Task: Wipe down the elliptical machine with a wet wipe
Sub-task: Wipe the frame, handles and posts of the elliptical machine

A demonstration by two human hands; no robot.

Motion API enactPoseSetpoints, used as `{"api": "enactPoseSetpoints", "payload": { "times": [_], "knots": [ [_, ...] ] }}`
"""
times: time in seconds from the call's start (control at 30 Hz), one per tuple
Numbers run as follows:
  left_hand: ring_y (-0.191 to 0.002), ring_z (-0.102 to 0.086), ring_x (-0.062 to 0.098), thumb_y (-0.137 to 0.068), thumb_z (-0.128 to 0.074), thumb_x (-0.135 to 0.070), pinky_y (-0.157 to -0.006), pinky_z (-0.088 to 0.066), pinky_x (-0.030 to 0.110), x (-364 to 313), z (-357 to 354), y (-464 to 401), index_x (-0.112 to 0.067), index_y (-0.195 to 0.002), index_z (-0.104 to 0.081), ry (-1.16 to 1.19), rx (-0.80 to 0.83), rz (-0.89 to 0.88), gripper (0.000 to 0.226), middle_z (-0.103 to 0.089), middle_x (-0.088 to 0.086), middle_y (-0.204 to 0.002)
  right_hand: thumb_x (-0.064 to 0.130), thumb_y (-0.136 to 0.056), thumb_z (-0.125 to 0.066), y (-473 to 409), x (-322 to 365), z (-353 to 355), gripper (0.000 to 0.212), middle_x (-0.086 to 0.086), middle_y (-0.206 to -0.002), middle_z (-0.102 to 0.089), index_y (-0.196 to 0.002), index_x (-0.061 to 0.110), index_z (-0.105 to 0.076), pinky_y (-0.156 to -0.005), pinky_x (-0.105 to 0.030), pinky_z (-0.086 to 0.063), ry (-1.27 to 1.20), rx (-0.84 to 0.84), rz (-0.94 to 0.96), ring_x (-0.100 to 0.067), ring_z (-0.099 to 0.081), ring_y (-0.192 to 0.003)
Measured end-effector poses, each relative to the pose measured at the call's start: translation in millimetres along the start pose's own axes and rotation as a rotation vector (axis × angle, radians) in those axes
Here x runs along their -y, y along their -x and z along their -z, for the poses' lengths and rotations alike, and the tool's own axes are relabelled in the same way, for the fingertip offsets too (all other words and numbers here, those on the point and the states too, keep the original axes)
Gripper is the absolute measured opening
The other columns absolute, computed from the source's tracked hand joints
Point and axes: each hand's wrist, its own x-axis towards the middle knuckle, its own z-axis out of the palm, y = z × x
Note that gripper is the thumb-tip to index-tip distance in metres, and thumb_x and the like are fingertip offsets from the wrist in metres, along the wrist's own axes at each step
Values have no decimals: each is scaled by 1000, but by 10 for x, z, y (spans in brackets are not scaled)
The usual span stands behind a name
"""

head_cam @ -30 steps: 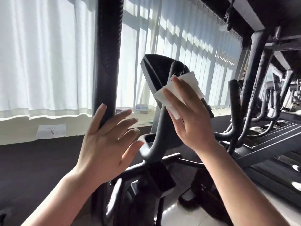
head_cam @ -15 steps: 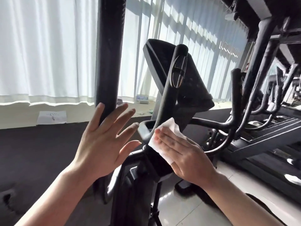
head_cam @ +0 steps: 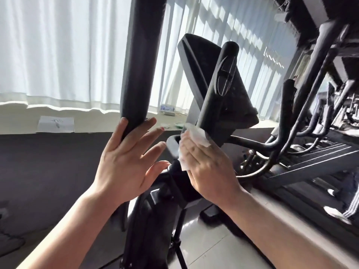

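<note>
At the far left, on the sill beyond the fingertips, lies a sheet of paper (head_cam: 56, 124) under the white curtain (head_cam: 58, 51). Next comes the thick black handlebar (head_cam: 142, 65) of the elliptical machine (head_cam: 211, 105). The person's left hand (head_cam: 126, 166) is flat against its lower end, all 5 fingers straight and spread, thumb up one side of the bar and the others fanned past it; nothing is gripped, the palm just steadies it.

To the right of those fingers, the right hand (head_cam: 209, 171) presses a wet wipe (head_cam: 194, 140) against the foot of the slimmer upright grip (head_cam: 217, 105), where it joins the grey collar on the centre post. Its fingers are straight and held close together, flat on the wipe; the wipe shows above and below the fingertips, so most of it is trapped between hand and machine. Behind the grip stands the console (head_cam: 200, 61), and on the sill past it a small box (head_cam: 168, 109). Further right is a row of other machines (head_cam: 310, 133).

I'd judge the wiping is in the middle of things, on the low end of this grip. The next move looks to call for keeping flat pressure while sliding the wipe round the collar and joint, which is curved, so the fingers will need to wrap rather than stay flat. The big handlebar and console may need passes too; I can't tell if they are clean.
</note>
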Motion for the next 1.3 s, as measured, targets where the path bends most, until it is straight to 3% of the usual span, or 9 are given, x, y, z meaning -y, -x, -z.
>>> {"api": "enactPoseSetpoints", "payload": {
  "times": [0.1,0.2,0.43,0.53,0.7,0.83,0.93,1.17,1.3],
  "knots": [
    [-130,-42,24,-104,-32,-42,-122,-7,43,-7,5,6,-9,-97,-77,16,-10,0,56,-68,8,-123,3,-90,-38,247,179,-89,40,-9,-116,-69,-115,4,-69,-122,-38,-13,52,113,154,-24,-62,-114],
    [-130,-43,25,-104,-33,-42,-121,-8,43,-24,8,13,-9,-96,-78,7,-10,2,56,-68,9,-121,7,-95,-41,271,68,37,36,-10,-126,-65,-119,4,-67,-118,-36,-24,-47,75,207,-21,-58,-121],
    [-130,-42,25,-104,-33,-39,-121,-8,45,-50,21,1,-11,-100,-77,-10,3,24,53,-69,8,-120,4,-98,-50,-59,-345,69,44,-20,-150,-36,-140,-3,-41,-117,-44,-26,-516,-334,-319,-34,-29,-143],
    [-130,-42,27,-104,-34,-38,-121,-7,46,-77,27,9,-11,-101,-77,-13,21,24,51,-68,8,-120,-12,-91,-49,73,17,-218,52,-12,-156,-24,-141,-6,-35,-119,-41,-21,-665,-367,-408,-33,-23,-146],
    [-133,-39,30,-103,-32,-38,-121,-1,46,-171,70,78,-11,-112,-72,-17,110,64,49,-64,11,-127,5,-98,-33,289,449,-461,56,6,-162,-5,-153,13,-21,-120,-38,-19,-670,-454,-433,-24,-17,-148],
    [-144,-27,24,-104,-29,-39,-122,0,45,-439,55,141,-19,-129,-53,58,124,151,41,-48,6,-142,9,-103,-16,574,716,-696,51,3,-163,-8,-154,16,-19,-120,-31,-19,-681,-366,-393,-20,-18,-148],
    [-150,-13,19,-103,-31,-39,-122,-6,45,-589,-36,41,-19,-135,-44,113,74,218,40,-38,4,-147,8,-101,-32,768,846,-808,47,-6,-161,-18,-148,10,-30,-117,-40,-28,-922,-306,-560,-26,-24,-146],
    [-149,-13,26,-104,-33,-39,-121,-8,24,-872,-460,-710,-17,-148,-30,334,20,362,49,-30,3,-153,37,-103,-37,309,520,-959,54,-13,-145,-47,-142,0,-42,-111,-31,-37,-1318,-587,-1038,-20,-43,-137],
    [-147,-25,24,-102,-36,-21,-121,-20,42,-995,-673,-799,-18,-143,-29,387,-148,428,42,-32,-16,-148,31,-104,-37,40,259,-1541,47,-12,-136,-56,-132,-1,-55,-109,-34,-40,-1171,-610,-1026,-21,-49,-131]
  ]
}}
